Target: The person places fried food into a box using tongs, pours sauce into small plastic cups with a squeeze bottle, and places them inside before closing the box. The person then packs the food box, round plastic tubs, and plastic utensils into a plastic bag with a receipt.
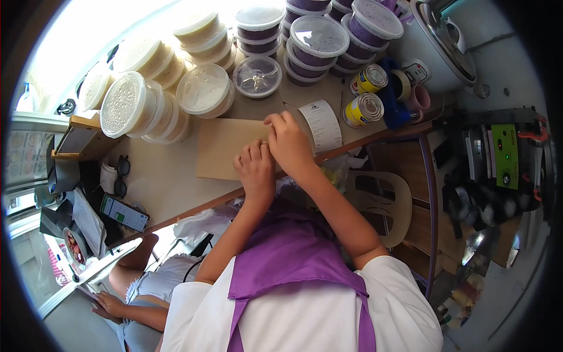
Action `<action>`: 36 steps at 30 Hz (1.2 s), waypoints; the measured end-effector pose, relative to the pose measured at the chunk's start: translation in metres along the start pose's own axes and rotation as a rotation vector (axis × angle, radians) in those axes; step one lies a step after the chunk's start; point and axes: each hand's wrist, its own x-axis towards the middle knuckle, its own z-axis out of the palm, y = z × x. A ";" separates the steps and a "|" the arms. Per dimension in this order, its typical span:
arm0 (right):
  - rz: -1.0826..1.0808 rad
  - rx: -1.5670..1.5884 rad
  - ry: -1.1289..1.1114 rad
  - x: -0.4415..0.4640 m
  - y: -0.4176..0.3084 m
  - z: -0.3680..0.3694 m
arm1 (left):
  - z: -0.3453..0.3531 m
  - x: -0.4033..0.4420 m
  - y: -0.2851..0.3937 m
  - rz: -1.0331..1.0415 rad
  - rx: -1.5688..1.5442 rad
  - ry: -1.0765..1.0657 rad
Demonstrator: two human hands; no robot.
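A flat brown cardboard piece (226,146) lies on the table in front of me. My left hand (255,167) rests over its right part, fingers curled. Beside it, touching or nearly touching, my right hand (289,141) is bent with its fingertips near the cardboard's upper right edge. Whatever the fingers pinch, if anything, is too small to make out. A printed paper slip (321,126) lies just right of my right hand.
Stacked tubs of pale food (126,105) and purple food (319,38) line the back. Two cans (363,110) and a blue tape dispenser (396,105) stand right. A phone (124,213) and sunglasses (121,176) lie left. Another person's hand (111,306) holds a device lower left.
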 end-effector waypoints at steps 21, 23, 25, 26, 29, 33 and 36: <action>-0.746 -0.629 -0.369 0.048 -0.063 0.090 | -0.049 -0.109 -0.103 0.071 0.032 0.089; -0.628 -0.627 -0.390 0.041 -0.055 0.073 | -0.048 -0.115 -0.118 0.010 0.045 0.167; -0.359 -0.455 -0.424 0.028 -0.037 0.053 | -0.049 -0.103 -0.132 -0.044 0.024 0.198; -0.227 -0.358 -0.446 0.020 -0.027 0.042 | -0.048 -0.093 -0.137 -0.075 0.014 0.214; 0.013 -0.017 -0.416 -0.013 0.003 0.019 | -0.049 -0.046 -0.147 -0.107 -0.154 0.036; 0.453 0.916 -0.507 -0.077 0.042 0.029 | -0.063 0.006 -0.146 -0.233 -0.447 -0.214; 0.636 1.206 -0.778 -0.091 0.035 -0.049 | -0.064 0.012 -0.144 -0.126 -0.365 -0.178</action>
